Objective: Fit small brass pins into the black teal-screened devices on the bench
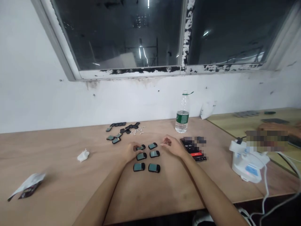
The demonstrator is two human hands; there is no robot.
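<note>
Reading what I can from the head view: a black phone with a lit screen [190, 147] is showing "00:25" above a red bar, its right edge pixelated. A clear plastic bottle with a green label [182, 118] is standing near the wall; I am failing to make out its lettering. A white plastic unit with a blue sticker [245, 165] is sitting farther right, cables trailing, sticker illegible.

Six small rounded black devices with grey-green faces [154, 168] are lying in two columns of three. The left hand [131, 151] is bending thumb and fingers about the far-left one, partly covering it; I cannot tell whether it is gripping. The right hand [173, 145] is curling its fingers loosely beside the far-right one; contents unclear.

Beyond, more black pieces [128, 130] are lying beside small white bits [136, 131]. Crumpled white tissue [83, 155] is lying left.
</note>
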